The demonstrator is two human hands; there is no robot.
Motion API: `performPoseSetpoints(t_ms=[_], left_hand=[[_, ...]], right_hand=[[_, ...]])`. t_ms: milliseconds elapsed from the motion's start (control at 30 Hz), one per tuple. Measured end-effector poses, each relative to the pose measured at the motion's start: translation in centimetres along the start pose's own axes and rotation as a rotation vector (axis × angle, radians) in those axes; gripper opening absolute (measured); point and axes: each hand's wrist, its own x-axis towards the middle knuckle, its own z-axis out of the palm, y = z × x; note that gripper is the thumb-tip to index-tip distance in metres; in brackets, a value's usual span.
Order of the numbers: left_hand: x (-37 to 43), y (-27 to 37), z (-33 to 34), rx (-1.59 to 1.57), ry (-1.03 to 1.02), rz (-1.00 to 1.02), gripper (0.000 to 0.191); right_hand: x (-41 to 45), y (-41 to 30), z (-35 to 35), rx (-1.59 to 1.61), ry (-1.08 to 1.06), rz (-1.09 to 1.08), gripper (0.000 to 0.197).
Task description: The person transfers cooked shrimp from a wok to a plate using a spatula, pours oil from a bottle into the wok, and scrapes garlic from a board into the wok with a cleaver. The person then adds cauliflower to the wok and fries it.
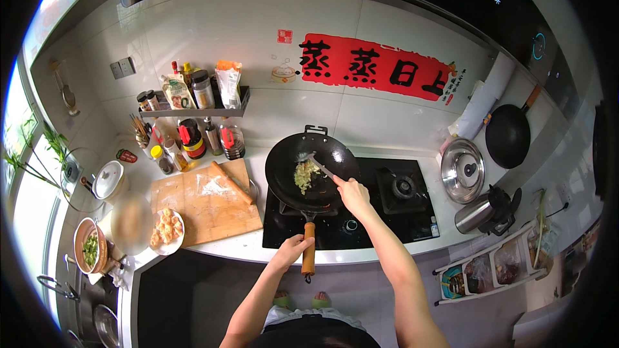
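Observation:
In front of me a black wok [333,147] stands over the left burner of the gas hob. My left hand [291,251] grips its wooden handle [308,251] from the left side, thumb across the top. My right hand [354,196] is closed around a spatula [322,166], most of whose handle is hidden by the fingers. The spatula's blade dips into a small heap of pale yellow-green chopped food [304,177] in the middle of the wok. What the food is, I cannot tell.
Left of the hob lies a floury wooden board [203,208] with a rolling pin [232,182]. A plate of pale orange pieces [167,232] sits beside it. Bottles line the wall under a spice shelf [193,112]. The right burner [404,187] is bare; a kettle [478,210] stands farther right.

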Motion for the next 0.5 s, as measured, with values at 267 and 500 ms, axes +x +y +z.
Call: performPoseSetpoints(t_ms=[267,500], left_hand=[[-0.8,1.5,1.2,-0.156,-0.061,-0.094,0.036],[-0.9,1.4,1.2,-0.197,-0.036,-0.09,0.042]], right_hand=[[-1.6,0.7,-3.7,-0.069,-0.044,-0.02,0.032],[-3.8,0.6,-6.0,0.1,-0.227,0.064,0.029]])
